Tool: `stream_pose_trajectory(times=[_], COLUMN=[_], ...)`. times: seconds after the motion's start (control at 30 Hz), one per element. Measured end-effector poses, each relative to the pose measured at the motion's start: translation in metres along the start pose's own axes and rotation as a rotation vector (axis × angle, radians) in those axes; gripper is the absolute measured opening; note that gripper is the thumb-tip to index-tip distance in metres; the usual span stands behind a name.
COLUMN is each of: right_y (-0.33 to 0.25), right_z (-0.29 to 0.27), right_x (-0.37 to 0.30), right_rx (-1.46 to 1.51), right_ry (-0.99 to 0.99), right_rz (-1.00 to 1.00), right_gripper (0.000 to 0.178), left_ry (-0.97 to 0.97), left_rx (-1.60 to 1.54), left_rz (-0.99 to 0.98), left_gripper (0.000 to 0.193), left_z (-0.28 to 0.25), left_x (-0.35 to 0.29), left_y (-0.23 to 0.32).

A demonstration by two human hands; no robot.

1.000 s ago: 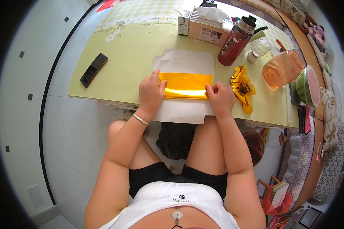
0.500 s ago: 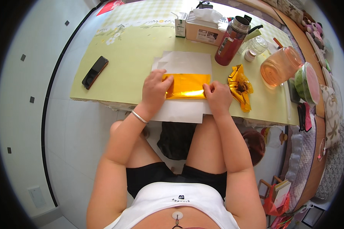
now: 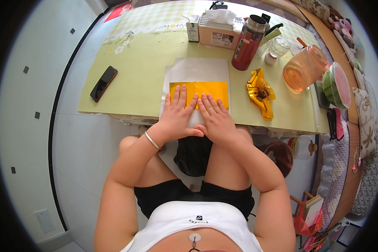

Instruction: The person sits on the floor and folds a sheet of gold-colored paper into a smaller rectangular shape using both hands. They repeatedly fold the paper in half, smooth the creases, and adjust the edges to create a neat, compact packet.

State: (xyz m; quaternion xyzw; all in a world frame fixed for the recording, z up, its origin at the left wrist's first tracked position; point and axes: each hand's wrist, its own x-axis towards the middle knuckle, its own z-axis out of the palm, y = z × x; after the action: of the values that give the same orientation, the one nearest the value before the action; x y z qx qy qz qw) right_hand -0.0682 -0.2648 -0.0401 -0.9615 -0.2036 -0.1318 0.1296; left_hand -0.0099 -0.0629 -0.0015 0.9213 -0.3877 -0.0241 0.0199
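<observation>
The left hand (image 3: 179, 114) and right hand (image 3: 216, 119) lay flat, fingers extended and gripping nothing, on a gold foil sheet (image 3: 218, 90), their thumbs meeting on the near side. The sheet rested on white paper (image 3: 199, 69) at the near edge of the table (image 3: 134, 80); the hands hid much of its near border. To the right sat crumpled gold foil (image 3: 256, 86), the dark contents (image 3: 263, 93) at its middle hard to make out

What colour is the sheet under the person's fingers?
Shiny gold, lying on white paper; the head view shows it best.
</observation>
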Motion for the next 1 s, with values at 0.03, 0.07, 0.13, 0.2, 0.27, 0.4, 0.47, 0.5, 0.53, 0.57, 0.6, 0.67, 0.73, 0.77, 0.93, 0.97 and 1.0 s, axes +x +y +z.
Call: stream_pose_trajectory(times=[0.03,0.07,0.13,0.2,0.27,0.4,0.47,0.5,0.53,0.57,0.6,0.67,0.73,0.77,0.93,0.97,1.0], right_y=[0.007,0.016,0.032,0.049,0.06,0.055,0.056,0.056,0.055,0.054,0.052,0.045,0.036,0.034,0.071,0.076,0.073], right_z=[-0.003,-0.009,-0.025,-0.036,-0.034,-0.049,-0.049,-0.051,-0.053,-0.056,-0.061,-0.072,-0.083,-0.085,-0.075,-0.071,-0.068], right_x=[-0.004,-0.01,-0.022,-0.031,-0.031,-0.005,0.002,0.006,0.009,0.011,0.013,0.013,0.011,0.01,-0.009,-0.011,-0.011], right_rx=[0.0,0.0,-0.013,-0.029,-0.06,-0.259,-0.319,-0.283,-0.248,-0.213,-0.138,0.011,0.191,0.282,0.246,0.209,0.215], right_ry=[-0.022,-0.044,-0.05,-0.052,0.092,0.068,0.066,0.028,-0.013,-0.054,-0.07,-0.103,0.093,0.192,0.175,0.14,0.108], right_rz=[0.009,0.018,0.038,0.038,-0.018,-0.16,-0.22,-0.192,-0.166,-0.14,-0.081,0.036,0.021,0.013,-0.004,-0.065,-0.114], right_gripper=[0.078,0.078,0.065,0.055,0.041,0.027,0.018,0.015,0.012,0.01,0.014,0.026,0.045,0.054,0.075,0.074,0.069], left_ry=[0.0,-0.012,-0.035,-0.067,0.091,0.499,0.344,0.269,0.325,0.381,0.433,0.332,0.382,0.482,0.286,0.19,0.097], left_rx=[-0.044,-0.048,-0.05,-0.009,0.037,-0.001,-0.075,-0.113,-0.046,0.021,0.091,0.109,-0.01,-0.142,-1.045,-1.147,-1.245], left_rz=[0.0,-0.005,-0.015,-0.018,0.037,0.119,0.138,0.143,0.179,0.215,0.253,0.201,0.183,0.185,0.131,0.103,0.07], left_gripper=[0.121,0.119,0.117,0.116,0.101,0.04,0.029,0.024,0.021,0.018,0.016,0.01,0.006,0.007,0.018,0.02,0.021], left_z=[0.001,0.003,0.004,-0.002,0.001,-0.02,-0.022,-0.022,-0.016,-0.007,-0.006,-0.006,-0.012,-0.014,-0.031,-0.03,-0.029], left_x=[-0.005,-0.011,-0.027,-0.037,-0.037,-0.002,0.018,0.025,0.032,0.04,0.044,0.043,0.042,0.038,0.019,0.02,0.02], left_y=[-0.006,-0.012,-0.028,-0.04,-0.04,-0.02,-0.004,0.004,0.01,0.016,0.021,0.03,0.029,0.02,-0.033,-0.043,-0.053])
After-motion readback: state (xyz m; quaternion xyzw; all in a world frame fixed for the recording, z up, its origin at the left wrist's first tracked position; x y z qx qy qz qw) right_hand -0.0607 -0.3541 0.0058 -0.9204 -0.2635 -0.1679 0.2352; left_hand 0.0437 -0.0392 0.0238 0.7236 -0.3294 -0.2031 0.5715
